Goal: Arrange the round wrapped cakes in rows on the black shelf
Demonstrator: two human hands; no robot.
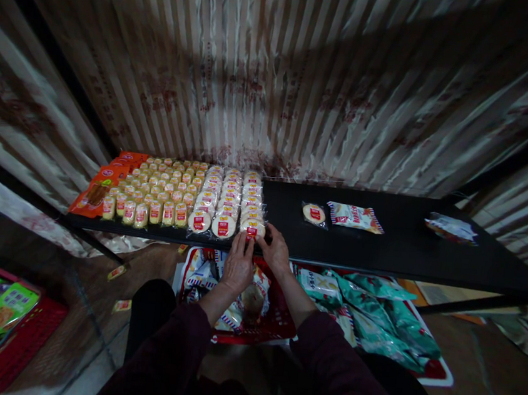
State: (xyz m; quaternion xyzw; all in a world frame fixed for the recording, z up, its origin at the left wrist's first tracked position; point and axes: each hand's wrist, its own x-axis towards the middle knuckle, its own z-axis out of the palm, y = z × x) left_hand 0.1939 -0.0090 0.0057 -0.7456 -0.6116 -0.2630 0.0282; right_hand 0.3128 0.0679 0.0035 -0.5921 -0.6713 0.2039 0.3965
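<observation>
My left hand (239, 263) and my right hand (275, 249) meet at the front edge of a black shelf (400, 249). Both pinch the front round cake packet (253, 228) of the rightmost row, fingers curled on its clear wrapper. Rows of round cake packets (226, 200) and smaller yellow snack packets (160, 193) fill the shelf's left part. Orange packets (105, 181) lie at the far left.
A single round cake packet (314, 214), a striped packet (354, 216) and another packet (451, 228) lie on the shelf's right part. Below stand a red basket (274, 324) of packets, green bags (383, 317) and a second red basket (18, 335) at left.
</observation>
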